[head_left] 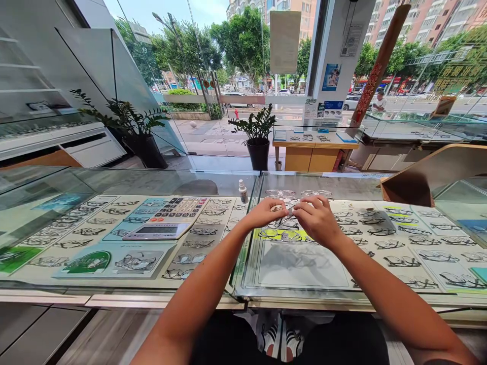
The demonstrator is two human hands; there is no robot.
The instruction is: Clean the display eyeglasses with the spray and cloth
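Note:
Both hands meet above the glass display case, close together. My left hand (266, 212) is closed with fingertips pinched on a small thin item near its thumb. My right hand (315, 218) has its fingers bent and pinched on the other side of the thin dark item (286, 218), which looks like part of a pair of glasses; its details are too small to tell. A small white bottle (242, 191) stands on the glass to the left of my left hand. Rows of eyeglasses (402, 261) lie inside the case under and around my hands.
A large calculator (167, 218) lies on the left case. Potted plants (257, 149) stand beyond the counter, before the glass wall. A wooden-edged panel (433, 172) rises at the right. A low display table (315, 152) stands farther back. A person (379, 102) is outside.

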